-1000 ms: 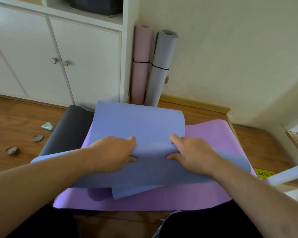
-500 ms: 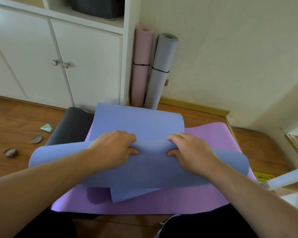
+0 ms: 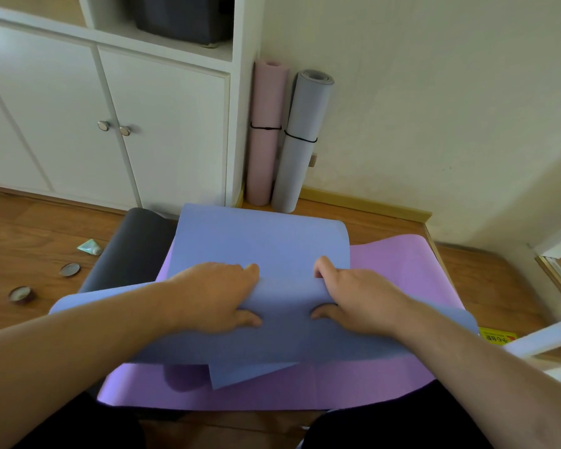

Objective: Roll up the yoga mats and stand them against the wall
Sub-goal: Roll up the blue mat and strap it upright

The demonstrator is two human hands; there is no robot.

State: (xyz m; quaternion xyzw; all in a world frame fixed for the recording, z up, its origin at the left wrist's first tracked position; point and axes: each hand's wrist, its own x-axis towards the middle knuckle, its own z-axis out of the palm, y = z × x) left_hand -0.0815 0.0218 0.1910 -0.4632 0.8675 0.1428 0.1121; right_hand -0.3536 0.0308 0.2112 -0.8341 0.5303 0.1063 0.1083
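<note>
A blue yoga mat [image 3: 263,241] lies on the floor in front of me, its near end curled into a loose roll across the view. My left hand [image 3: 217,293] and my right hand [image 3: 353,293] both grip that roll from above, fingers over its far side and thumbs on the near side. Under it lies a purple mat [image 3: 395,270], and a dark grey mat [image 3: 130,251] sticks out on the left. A pink rolled mat [image 3: 266,134] and a grey rolled mat [image 3: 302,140], each banded, stand against the wall in the corner.
A white cabinet [image 3: 162,124] with two knobs lines the left wall. Two round tins [image 3: 69,269] [image 3: 21,293] and a small green packet [image 3: 89,247] lie on the wooden floor at left. A yellow label [image 3: 496,336] and a white bar [image 3: 544,340] are at right.
Both hands have shifted their hold on the blue roll, thumbs now spread nearer to me, and the roll has turned a little further along the mat.
</note>
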